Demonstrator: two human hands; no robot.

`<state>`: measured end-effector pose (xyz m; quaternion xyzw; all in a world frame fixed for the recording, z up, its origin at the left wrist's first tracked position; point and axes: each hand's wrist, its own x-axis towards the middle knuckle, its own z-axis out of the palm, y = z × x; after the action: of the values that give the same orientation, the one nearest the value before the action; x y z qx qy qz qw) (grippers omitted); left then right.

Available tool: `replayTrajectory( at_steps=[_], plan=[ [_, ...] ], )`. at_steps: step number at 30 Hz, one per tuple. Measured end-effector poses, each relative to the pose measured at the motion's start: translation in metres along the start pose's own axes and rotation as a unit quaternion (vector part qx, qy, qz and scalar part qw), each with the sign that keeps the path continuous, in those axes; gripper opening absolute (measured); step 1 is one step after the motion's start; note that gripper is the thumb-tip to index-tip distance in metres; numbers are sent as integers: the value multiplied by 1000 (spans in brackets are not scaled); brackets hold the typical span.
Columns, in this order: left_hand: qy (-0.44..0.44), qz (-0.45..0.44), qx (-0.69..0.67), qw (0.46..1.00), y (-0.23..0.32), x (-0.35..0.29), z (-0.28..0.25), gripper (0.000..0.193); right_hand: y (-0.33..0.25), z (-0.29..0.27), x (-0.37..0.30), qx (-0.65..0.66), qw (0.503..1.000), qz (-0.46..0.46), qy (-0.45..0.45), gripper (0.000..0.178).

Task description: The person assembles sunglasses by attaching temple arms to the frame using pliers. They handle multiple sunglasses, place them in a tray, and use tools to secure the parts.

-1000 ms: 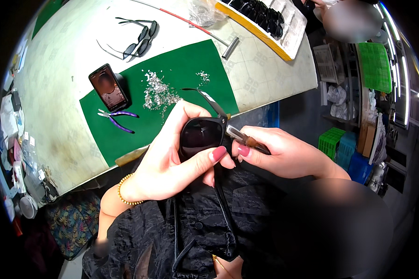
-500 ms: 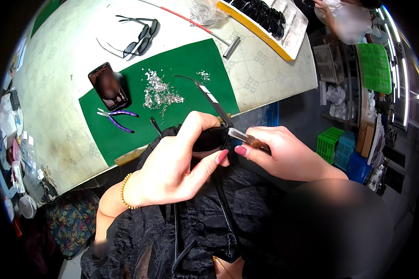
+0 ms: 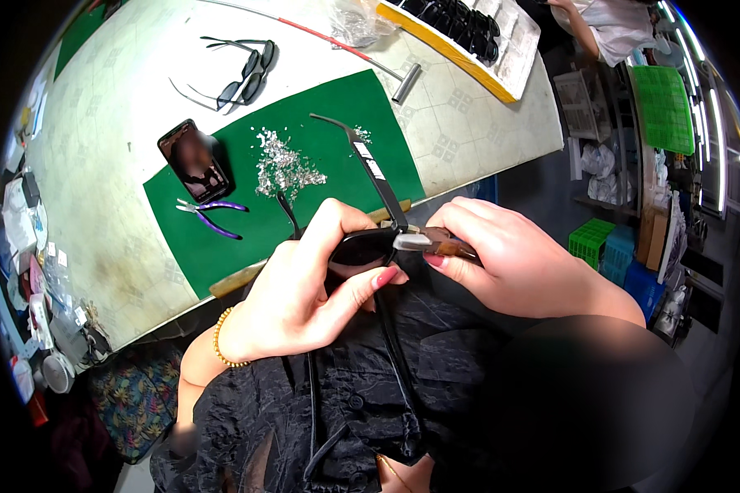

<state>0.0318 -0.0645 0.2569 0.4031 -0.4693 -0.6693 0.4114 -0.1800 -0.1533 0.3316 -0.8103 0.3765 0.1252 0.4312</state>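
Observation:
My left hand (image 3: 304, 287) grips a pair of black sunglasses (image 3: 362, 245) by the front, held over my lap near the table edge. One temple arm (image 3: 370, 168) sticks up and away over the green mat. My right hand (image 3: 501, 259) pinches a small tool with a brown handle and metal tip (image 3: 423, 241), its tip against the hinge corner of the sunglasses. A gold bead bracelet (image 3: 219, 338) sits on my left wrist.
A green mat (image 3: 222, 238) on the pale table (image 3: 99, 164) holds a pile of small metal bits (image 3: 284, 168), purple-handled pliers (image 3: 210, 212) and a phone (image 3: 193, 160). Another pair of sunglasses (image 3: 242, 74) lies farther back. A tray of dark glasses (image 3: 477, 37) stands at the back right.
The sunglasses have turned in my left hand, the raised temple arm now pointing farther up over the mat. My right hand keeps the tool at the hinge.

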Motion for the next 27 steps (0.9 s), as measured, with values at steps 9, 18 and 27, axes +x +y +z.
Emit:
replayTrajectory(
  at_steps=[9, 18, 27],
  plan=[
    [-22, 73, 117, 990, 5, 4, -4, 25, 10, 12, 2, -61, 997, -29, 33, 22],
    [45, 89, 160, 982, -13, 22, -15, 28, 46, 21, 19, -79, 983, -83, 146, 21],
    [295, 5, -135, 946, -25, 40, -52, 20, 218, 158, 165, 273, 920, 106, 261, 17]
  ],
)
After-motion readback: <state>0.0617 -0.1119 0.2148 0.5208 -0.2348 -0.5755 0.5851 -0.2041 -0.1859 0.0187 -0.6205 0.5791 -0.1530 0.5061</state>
